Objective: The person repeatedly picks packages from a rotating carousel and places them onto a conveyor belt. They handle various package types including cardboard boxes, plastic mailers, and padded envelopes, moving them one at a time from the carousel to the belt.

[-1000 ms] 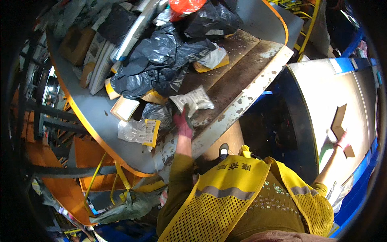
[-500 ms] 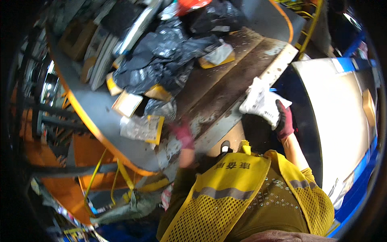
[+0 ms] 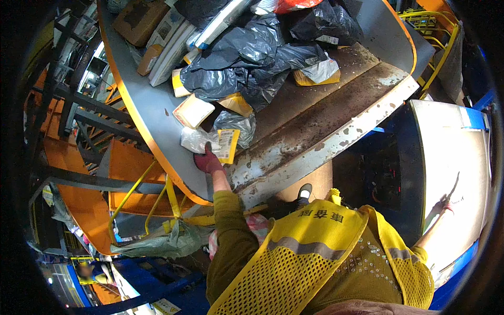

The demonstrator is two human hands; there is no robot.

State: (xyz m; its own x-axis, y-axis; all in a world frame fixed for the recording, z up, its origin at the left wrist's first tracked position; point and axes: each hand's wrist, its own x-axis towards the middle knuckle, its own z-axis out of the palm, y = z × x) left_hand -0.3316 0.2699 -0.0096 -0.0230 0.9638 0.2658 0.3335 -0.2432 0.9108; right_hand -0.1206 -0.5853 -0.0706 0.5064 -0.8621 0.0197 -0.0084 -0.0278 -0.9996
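Note:
My left hand [image 3: 209,160], in a dark red glove, grips the near edge of a clear plastic packet [image 3: 198,139] at the near left end of the chute. Against that packet lies a yellow envelope [image 3: 227,145] with a white label. My right hand [image 3: 446,204] is stretched out to the right, over a brightly lit pale panel [image 3: 441,142]. Glare washes out its fingers, so whether they hold anything does not show.
Black plastic parcels [image 3: 231,63], cardboard boxes [image 3: 139,21] and a small white carton [image 3: 193,111] are heaped in the grey chute with an orange rim [image 3: 134,100]. A worn metal ledge [image 3: 325,142] fronts it. Yellow rails [image 3: 170,197] stand at left.
My left hand has reached forward onto the clear packet. My right hand has swung right and down over the pale panel; the white bag it held no longer shows.

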